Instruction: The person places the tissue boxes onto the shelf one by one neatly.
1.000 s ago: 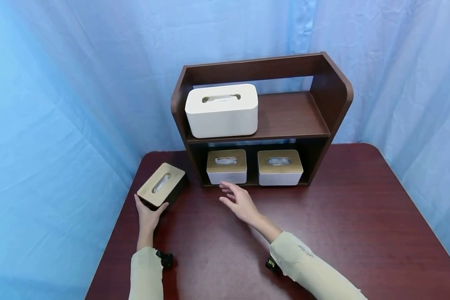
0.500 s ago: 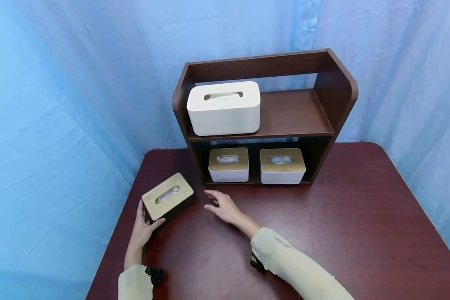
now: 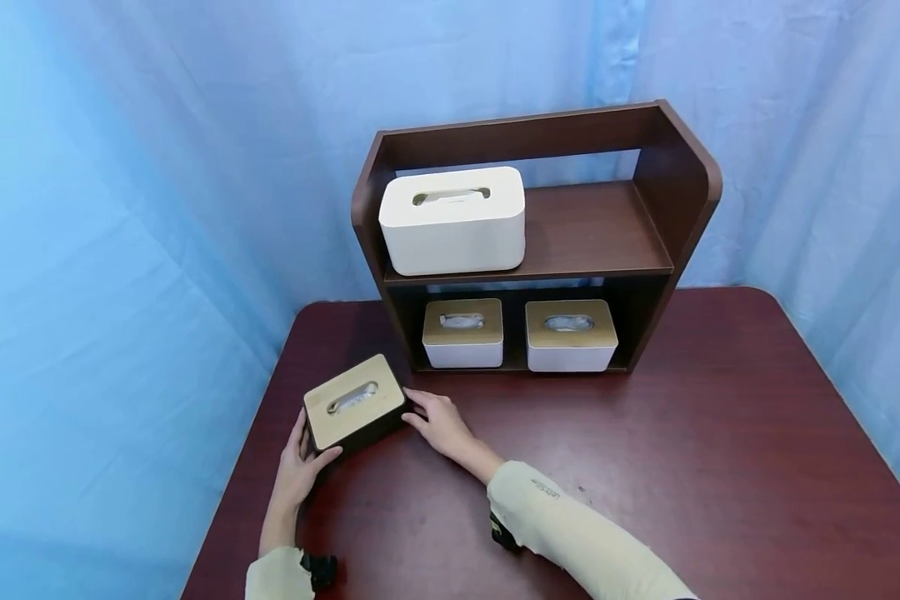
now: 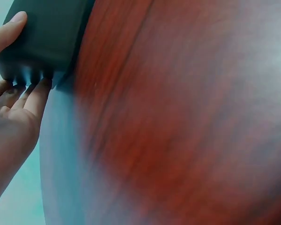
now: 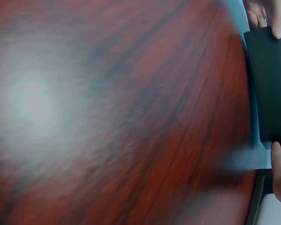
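Observation:
A black tissue box (image 3: pixel 354 402) with a light wood lid lies at an angle on the left of the table in the head view; tissue shows in its oval slot. My left hand (image 3: pixel 297 479) grips its near left end, thumb on the front side and fingers against the end. At the opposite end, my right hand (image 3: pixel 441 427) touches the box with thumb and fingertips, the fingers fairly straight. The right wrist view has the dark side of the tissue box (image 5: pixel 272 86) between both hands. Part of the right fingers is hidden there.
Behind stands a dark brown two-tier shelf (image 3: pixel 592 233). A large white tissue box (image 3: pixel 453 237) occupies its upper left. On the lower tier sit two white tissue boxes with wood lids, a left one (image 3: pixel 462 354) and a right one (image 3: pixel 572 358). Blue curtains (image 3: pixel 157 250) surround the table (image 3: pixel 607 467).
The black tissue box has moved right and nearer to me, turning clockwise, with my left hand on it. My right hand has come left from near the shelf and now meets the box's right end.

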`<action>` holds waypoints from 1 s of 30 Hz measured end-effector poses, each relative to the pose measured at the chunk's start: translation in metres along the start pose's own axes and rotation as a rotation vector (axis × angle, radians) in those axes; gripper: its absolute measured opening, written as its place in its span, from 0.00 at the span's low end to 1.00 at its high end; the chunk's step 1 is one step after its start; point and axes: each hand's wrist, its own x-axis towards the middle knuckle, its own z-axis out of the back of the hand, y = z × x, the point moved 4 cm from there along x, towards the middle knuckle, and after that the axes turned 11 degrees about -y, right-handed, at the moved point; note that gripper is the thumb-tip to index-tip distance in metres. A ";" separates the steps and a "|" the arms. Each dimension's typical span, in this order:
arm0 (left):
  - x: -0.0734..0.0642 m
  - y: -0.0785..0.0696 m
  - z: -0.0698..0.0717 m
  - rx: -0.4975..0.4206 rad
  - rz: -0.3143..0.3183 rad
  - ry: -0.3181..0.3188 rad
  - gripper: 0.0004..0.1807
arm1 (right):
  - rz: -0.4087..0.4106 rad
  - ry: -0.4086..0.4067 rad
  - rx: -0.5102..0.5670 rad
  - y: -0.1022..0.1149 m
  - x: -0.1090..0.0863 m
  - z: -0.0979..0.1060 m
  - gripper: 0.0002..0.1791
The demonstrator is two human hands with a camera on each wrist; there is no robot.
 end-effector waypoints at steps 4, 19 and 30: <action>-0.012 -0.010 -0.006 -0.014 -0.027 0.007 0.56 | 0.064 -0.117 -0.054 0.006 -0.009 0.017 0.24; -0.058 -0.073 -0.047 -0.175 -0.292 -0.045 0.52 | 0.189 -0.369 0.188 0.025 -0.060 0.099 0.20; -0.088 -0.139 -0.083 -0.221 -0.563 -0.064 0.49 | 0.274 -0.515 0.164 0.044 -0.093 0.173 0.22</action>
